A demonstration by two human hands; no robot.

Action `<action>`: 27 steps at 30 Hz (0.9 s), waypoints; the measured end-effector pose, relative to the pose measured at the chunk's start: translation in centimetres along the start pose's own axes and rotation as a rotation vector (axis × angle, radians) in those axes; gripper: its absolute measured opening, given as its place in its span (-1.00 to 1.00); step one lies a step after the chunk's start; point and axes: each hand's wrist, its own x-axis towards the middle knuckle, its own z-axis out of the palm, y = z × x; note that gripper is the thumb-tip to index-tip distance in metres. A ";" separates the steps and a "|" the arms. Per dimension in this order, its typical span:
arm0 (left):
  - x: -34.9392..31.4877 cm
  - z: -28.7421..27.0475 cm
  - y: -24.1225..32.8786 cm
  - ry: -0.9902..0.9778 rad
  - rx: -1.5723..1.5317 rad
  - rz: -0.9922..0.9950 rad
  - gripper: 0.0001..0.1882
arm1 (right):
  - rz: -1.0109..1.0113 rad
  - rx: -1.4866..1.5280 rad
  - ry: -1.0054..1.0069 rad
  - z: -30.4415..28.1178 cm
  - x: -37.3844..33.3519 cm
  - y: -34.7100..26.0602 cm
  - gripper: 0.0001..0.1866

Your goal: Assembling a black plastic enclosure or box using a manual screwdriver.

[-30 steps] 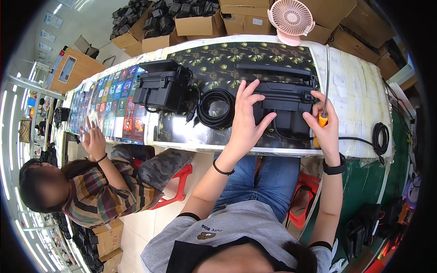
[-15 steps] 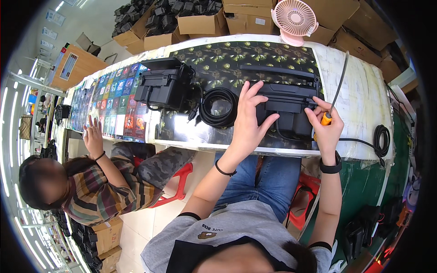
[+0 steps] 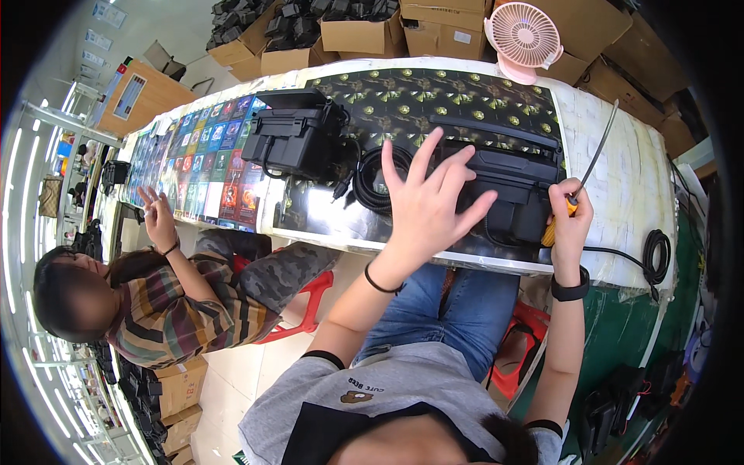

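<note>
A black plastic box (image 3: 515,190) with a ribbed top edge lies at the table's near edge, in front of me. My left hand (image 3: 430,194), fingers spread, hovers at the box's left end and holds nothing. It partly covers a coil of black cable (image 3: 370,180). At the box's right end, my right hand (image 3: 571,221) is closed round the yellow handle of a screwdriver (image 3: 598,151). The long metal shaft points up and away to the right. Whether the right fingers also touch the box cannot be told.
A second black box (image 3: 288,139) stands left of the coil. Beyond the table are a pink fan (image 3: 523,39) and cardboard boxes (image 3: 360,36) of black parts. A looped cable (image 3: 656,257) lies at the right. A co-worker (image 3: 170,302) sits at my left, one hand raised.
My left hand has lifted off the box and spread its fingers. My right hand has drawn slightly back from the box's latch side, still gripping the screwdriver. The whole view has shifted a little.
</note>
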 end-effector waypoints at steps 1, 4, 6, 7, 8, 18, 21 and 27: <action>1.1 -0.2 -0.3 0.041 0.015 0.072 -0.67 | 0.019 -0.003 -0.002 0.2 0.0 -0.3 -0.84; 4.9 0.5 -0.9 0.057 -0.155 0.204 -0.69 | 0.061 -0.003 -0.015 0.2 0.0 -0.4 -0.84; 7.0 1.6 -0.8 0.002 -0.335 0.278 -0.69 | 0.087 -0.003 -0.016 0.1 0.1 -0.2 -0.86; 7.5 2.0 -0.5 -0.046 -0.387 0.301 -0.69 | 0.087 0.014 -0.019 0.0 0.0 -0.1 -0.87; 7.7 2.3 -0.6 -0.055 -0.393 0.304 -0.69 | 0.087 0.031 -0.021 -0.1 0.0 0.0 -0.87; 7.5 3.9 -1.1 -0.205 -0.074 0.400 -0.66 | 0.042 0.050 -0.018 1.2 2.5 0.0 -0.73; 7.8 4.7 -1.6 -0.225 -0.068 0.383 -0.66 | 0.041 0.042 -0.022 1.5 3.4 0.2 -0.73; 8.3 6.3 -2.8 -0.225 -0.031 0.409 -0.68 | 0.042 -0.006 -0.007 2.2 5.2 0.9 -0.71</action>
